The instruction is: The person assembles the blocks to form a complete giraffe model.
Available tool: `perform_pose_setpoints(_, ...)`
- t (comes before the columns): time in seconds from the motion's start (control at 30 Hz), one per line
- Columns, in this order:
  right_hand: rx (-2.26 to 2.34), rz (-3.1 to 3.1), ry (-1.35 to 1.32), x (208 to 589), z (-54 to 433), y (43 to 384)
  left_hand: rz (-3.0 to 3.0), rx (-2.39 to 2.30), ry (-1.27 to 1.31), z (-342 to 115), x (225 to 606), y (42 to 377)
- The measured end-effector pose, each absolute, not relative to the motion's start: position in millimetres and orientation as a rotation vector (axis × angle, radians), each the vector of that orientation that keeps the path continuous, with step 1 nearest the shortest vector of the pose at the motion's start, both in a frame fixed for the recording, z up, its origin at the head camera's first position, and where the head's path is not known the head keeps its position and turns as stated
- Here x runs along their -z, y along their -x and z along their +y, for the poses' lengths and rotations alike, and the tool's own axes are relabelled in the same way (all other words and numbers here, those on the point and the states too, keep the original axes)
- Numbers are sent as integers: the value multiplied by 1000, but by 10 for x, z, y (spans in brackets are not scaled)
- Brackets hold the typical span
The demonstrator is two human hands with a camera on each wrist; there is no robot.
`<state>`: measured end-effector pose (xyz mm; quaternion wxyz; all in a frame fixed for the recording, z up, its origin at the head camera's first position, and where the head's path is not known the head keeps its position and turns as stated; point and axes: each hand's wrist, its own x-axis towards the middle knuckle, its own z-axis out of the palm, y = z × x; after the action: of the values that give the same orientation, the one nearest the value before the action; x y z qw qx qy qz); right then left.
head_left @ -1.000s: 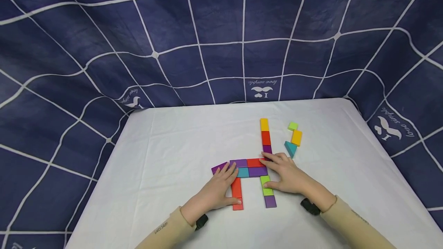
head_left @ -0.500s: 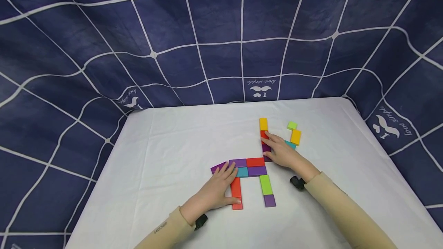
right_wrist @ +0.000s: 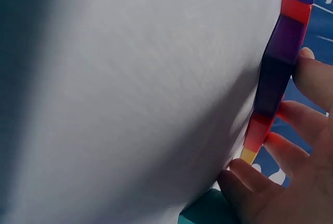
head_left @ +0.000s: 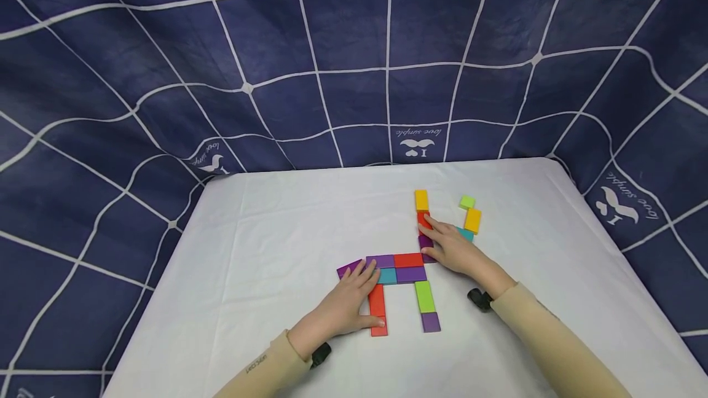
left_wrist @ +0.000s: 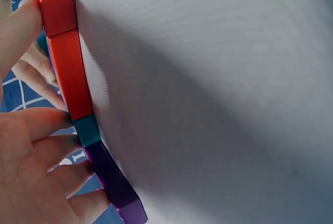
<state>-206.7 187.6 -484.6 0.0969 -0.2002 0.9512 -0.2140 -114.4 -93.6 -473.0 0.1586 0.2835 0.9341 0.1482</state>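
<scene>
Flat coloured blocks form a figure on the white cloth. My left hand lies with spread fingers over its left end, fingertips on the purple and teal blocks, thumb on the lower red block. In the left wrist view these fingers line the blocks' side. My right hand reaches to the upright column, fingertips on its red block and thumb by the dark purple block. A yellow block tops that column. The right hand partly covers a teal triangle.
Right of the column lie a small green block and a loose yellow block. A light green block and a purple block run down from the row's right end. Blue gridded curtain surrounds the table.
My right hand has moved from the row and green block up to the column. The column's red and purple blocks have slid slightly towards the row. My left hand stays put.
</scene>
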Motion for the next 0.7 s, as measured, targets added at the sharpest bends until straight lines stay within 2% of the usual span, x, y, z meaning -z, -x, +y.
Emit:
perform_pose_setpoints(0.4, 612, 2823, 562, 4851, 1859, 1999, 2681, -423, -817, -928, 4758, 1137)
perform_pose_setpoints(0.7, 652, 2806, 667, 4829, 1894, 1899, 2684, -412, -816, -927, 4751, 1134)
